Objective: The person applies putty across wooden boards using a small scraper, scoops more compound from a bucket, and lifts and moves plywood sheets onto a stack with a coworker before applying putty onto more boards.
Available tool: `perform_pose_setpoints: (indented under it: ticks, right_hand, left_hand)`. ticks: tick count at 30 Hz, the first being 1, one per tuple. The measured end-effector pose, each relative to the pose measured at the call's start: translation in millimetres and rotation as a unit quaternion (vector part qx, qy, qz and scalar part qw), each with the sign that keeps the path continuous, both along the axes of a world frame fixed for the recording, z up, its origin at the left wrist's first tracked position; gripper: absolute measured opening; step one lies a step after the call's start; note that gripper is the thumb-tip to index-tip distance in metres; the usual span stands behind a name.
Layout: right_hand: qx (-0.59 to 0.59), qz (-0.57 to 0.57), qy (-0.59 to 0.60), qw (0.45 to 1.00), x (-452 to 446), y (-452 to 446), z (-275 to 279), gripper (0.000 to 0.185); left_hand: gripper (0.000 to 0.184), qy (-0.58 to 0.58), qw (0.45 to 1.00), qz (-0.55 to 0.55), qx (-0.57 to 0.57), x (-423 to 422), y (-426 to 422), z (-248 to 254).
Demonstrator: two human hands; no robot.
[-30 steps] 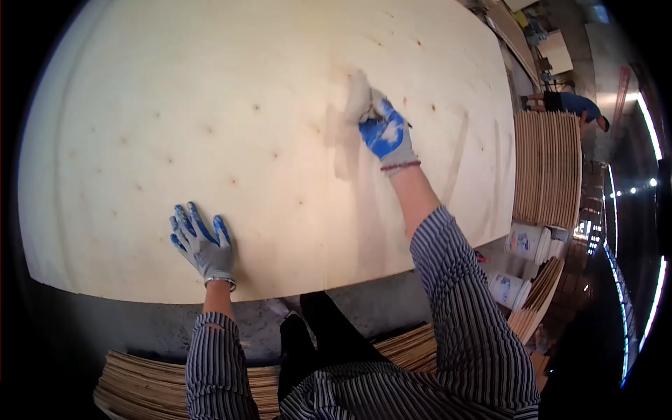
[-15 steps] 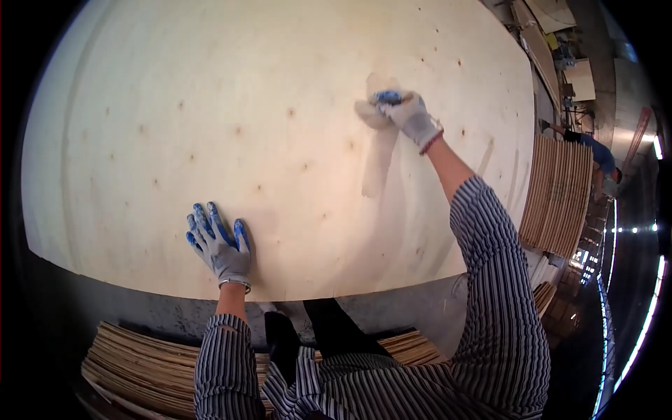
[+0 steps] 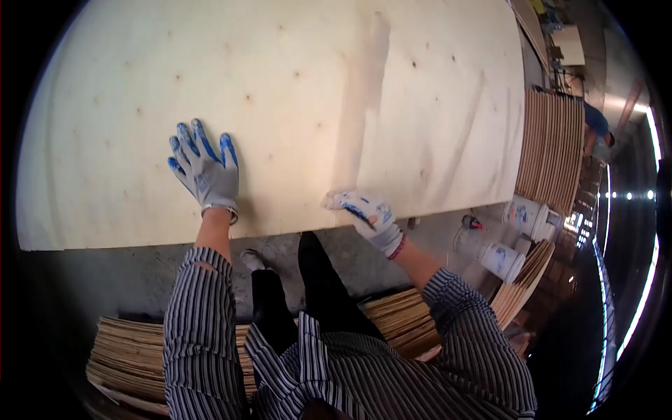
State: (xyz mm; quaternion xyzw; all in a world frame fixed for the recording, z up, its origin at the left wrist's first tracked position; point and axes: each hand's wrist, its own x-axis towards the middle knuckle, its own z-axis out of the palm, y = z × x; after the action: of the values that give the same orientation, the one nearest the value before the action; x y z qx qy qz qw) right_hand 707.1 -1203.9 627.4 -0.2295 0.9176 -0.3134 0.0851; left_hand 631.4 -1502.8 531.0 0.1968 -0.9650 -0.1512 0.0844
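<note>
A large pale plywood sheet [image 3: 273, 154] with scattered knots fills most of the view. My left hand [image 3: 206, 171], in a grey glove with blue-coated fingers, lies flat on it, fingers spread and holding nothing. Down at the sheet's near edge is my right hand [image 3: 371, 218], gloved the same way. Its fingers are closed around what looks like a flat scraper [image 3: 330, 201], mostly hidden by the glove. A darker smeared band [image 3: 357, 119] runs along the sheet from the far side to just beyond this hand.
White buckets [image 3: 502, 260] stand on the floor to the right, with a red-and-black object [image 3: 472, 222] beside them. Stacked sheets [image 3: 549, 150] rise past the right edge. More stacked boards [image 3: 402, 315] lie behind my legs. Another person [image 3: 597, 122] bends at the far right.
My right hand has come from the middle of the sheet to its near edge, and the smeared band is longer. My left hand stays flat; the view has shifted.
</note>
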Motion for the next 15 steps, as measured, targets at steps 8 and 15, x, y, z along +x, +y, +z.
perform_pose_setpoints:
  ticks: [8,15]
  right_hand:
    - [-0.007,-0.162,-0.098,0.982,41,-4,-7,0.038]
    - [-0.391,-0.436,-0.144,0.798,-124,10,-33,0.015]
  left_hand:
    - [0.057,-0.008,0.983,-0.183,-0.014,9,-59,0]
    - [0.057,-0.025,0.978,-0.206,-0.004,1,-70,7]
